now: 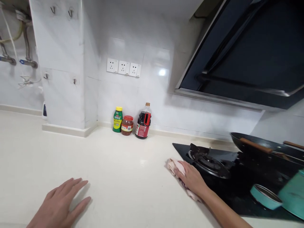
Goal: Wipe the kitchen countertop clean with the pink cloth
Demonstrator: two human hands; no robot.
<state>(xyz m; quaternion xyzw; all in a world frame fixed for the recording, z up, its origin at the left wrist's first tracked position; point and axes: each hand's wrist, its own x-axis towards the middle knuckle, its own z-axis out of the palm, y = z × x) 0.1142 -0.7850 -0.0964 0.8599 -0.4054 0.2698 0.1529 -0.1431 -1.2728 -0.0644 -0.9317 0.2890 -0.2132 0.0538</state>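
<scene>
My right hand (pixel 190 177) presses a pink cloth (pixel 173 165) flat at the left edge of the black glass hob (pixel 235 190), where it meets the white counter (pixel 123 171). The cloth sticks out from under my fingers toward the left. My left hand (pixel 60 202) rests flat on the counter at the lower left, fingers spread, holding nothing.
A gas burner (pixel 206 160) lies just right of the cloth. A black wok (pixel 266 147) with a wooden handle sits on the far burner. A teal lid (pixel 266 196) and teal pot (pixel 294 196) stand at the right. Three condiment bottles (pixel 129 122) line the wall. A range hood (pixel 244 53) hangs above.
</scene>
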